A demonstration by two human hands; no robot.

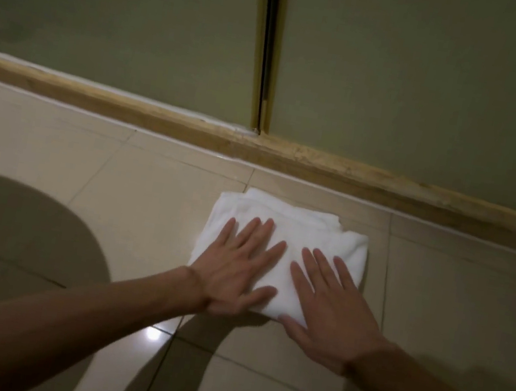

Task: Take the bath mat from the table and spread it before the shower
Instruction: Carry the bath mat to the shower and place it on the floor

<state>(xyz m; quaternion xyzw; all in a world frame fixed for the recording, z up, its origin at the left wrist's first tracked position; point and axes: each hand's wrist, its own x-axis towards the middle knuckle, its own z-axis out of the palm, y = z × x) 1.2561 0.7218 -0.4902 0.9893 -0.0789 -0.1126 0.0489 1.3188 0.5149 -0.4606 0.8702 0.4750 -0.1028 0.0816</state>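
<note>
Left grip [234, 271], right grip [331, 313] bare; both forearms [67, 324] bare, slender.

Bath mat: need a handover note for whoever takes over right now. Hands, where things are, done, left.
Left hand: open, flat, fingers straight, pressing on the white terry bath mat.
Right hand: open, flat, on the mat's near right part.
Mat: folded into a thick rectangle, lying on the beige tiled floor, just short of the tan stone curb under the frosted glass shower door.
Done: mat is off the table and set down before the shower.
Left: unfold it and spread it flat along the curb.
</note>
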